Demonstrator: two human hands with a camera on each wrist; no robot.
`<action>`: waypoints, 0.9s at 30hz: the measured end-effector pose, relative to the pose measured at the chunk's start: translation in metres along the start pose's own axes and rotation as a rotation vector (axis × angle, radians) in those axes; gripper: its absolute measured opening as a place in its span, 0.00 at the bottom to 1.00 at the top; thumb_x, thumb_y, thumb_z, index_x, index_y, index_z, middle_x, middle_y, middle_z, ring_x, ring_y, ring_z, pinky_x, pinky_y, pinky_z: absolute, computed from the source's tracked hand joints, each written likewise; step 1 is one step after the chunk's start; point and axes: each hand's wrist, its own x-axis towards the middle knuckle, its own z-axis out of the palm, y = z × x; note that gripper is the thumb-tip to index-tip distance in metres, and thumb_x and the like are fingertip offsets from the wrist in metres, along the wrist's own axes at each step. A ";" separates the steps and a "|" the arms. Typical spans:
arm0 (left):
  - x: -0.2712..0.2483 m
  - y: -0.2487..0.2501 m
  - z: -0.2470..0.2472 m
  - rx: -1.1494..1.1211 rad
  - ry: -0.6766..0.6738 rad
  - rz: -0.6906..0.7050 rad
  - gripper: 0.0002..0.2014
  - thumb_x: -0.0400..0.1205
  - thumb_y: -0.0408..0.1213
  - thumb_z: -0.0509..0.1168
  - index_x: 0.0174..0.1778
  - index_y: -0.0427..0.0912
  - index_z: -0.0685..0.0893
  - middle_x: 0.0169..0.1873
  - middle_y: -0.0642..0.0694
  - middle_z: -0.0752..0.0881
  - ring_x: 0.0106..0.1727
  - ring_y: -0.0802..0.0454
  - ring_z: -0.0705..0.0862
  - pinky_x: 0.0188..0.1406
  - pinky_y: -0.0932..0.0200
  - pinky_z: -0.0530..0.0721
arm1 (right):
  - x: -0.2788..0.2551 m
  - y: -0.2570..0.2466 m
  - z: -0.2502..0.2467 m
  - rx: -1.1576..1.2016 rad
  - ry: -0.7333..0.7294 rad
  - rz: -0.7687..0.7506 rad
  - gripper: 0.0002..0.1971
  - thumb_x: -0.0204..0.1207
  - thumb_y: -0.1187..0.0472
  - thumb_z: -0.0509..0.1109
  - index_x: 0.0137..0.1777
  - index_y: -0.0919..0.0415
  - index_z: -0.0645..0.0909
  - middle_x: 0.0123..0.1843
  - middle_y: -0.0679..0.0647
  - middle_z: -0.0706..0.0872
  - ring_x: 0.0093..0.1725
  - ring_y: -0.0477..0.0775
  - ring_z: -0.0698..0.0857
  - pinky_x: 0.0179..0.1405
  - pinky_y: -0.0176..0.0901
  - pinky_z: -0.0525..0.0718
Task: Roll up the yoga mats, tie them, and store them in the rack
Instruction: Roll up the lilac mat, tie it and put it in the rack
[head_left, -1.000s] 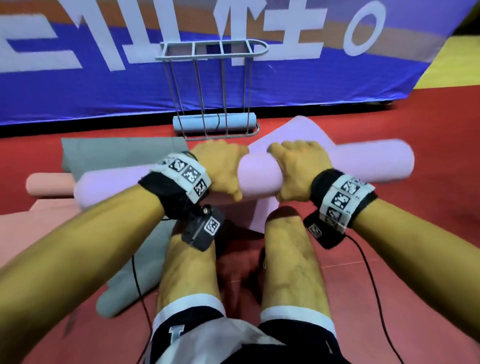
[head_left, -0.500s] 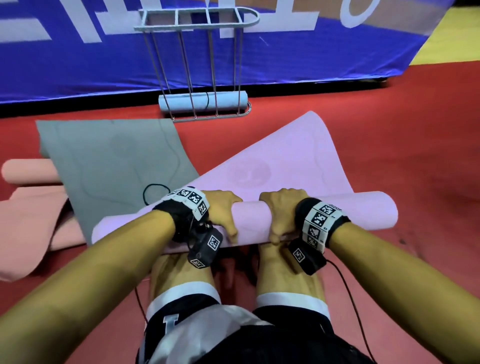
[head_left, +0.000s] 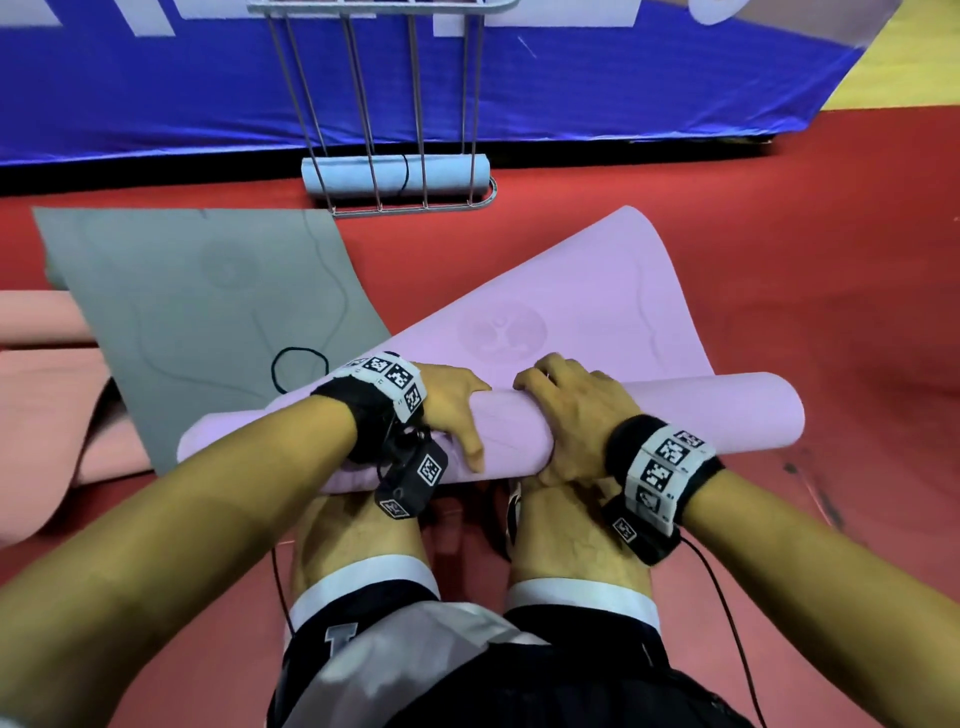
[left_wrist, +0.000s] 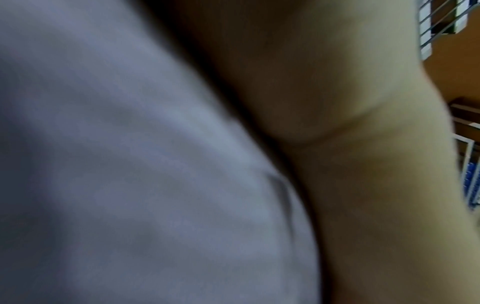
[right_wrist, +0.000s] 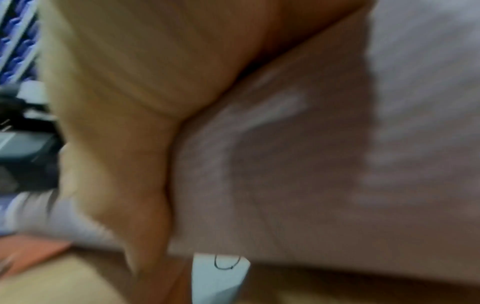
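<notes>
A lilac yoga mat (head_left: 571, 306) lies half rolled on the red floor, its roll (head_left: 701, 415) across my shins. My left hand (head_left: 457, 410) grips the roll left of centre, thumb toward me. My right hand (head_left: 566, 410) grips it just to the right, fingers curled over the top. Both wrist views are blurred and show palm against lilac mat (left_wrist: 130, 164) (right_wrist: 337, 164). A black elastic loop (head_left: 298, 366) lies on the flat grey mat (head_left: 197, 312). The wire rack (head_left: 395, 104) stands ahead with a tied light-blue rolled mat (head_left: 395, 174) at its bottom.
A pink mat (head_left: 47, 405) lies partly rolled at the left, under the grey one. A blue banner wall (head_left: 623, 88) runs behind the rack. Open red floor (head_left: 831, 260) stretches to the right. My bare legs (head_left: 358, 535) sit under the roll.
The roll came down from raised in front of me to the floor by my shins. Both hands stayed on it and shifted over its top.
</notes>
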 end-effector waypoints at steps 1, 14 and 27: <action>0.001 -0.002 -0.001 -0.053 -0.026 0.009 0.34 0.47 0.57 0.83 0.49 0.51 0.88 0.42 0.54 0.93 0.47 0.51 0.91 0.52 0.50 0.91 | -0.002 -0.004 0.004 -0.051 0.024 0.002 0.55 0.43 0.29 0.82 0.73 0.46 0.67 0.66 0.49 0.74 0.63 0.57 0.79 0.61 0.57 0.79; -0.023 0.003 0.020 0.536 0.398 -0.066 0.48 0.60 0.74 0.75 0.73 0.53 0.71 0.61 0.53 0.83 0.60 0.44 0.84 0.58 0.48 0.81 | 0.031 -0.004 -0.029 0.050 -0.137 0.112 0.43 0.41 0.31 0.82 0.60 0.41 0.76 0.48 0.45 0.86 0.47 0.57 0.83 0.53 0.51 0.82; -0.016 -0.003 0.005 0.585 0.419 -0.076 0.43 0.56 0.60 0.78 0.65 0.56 0.69 0.51 0.52 0.85 0.48 0.43 0.85 0.41 0.52 0.78 | 0.031 0.000 -0.012 0.034 0.019 0.043 0.51 0.48 0.25 0.77 0.74 0.41 0.70 0.64 0.46 0.81 0.64 0.56 0.81 0.61 0.57 0.78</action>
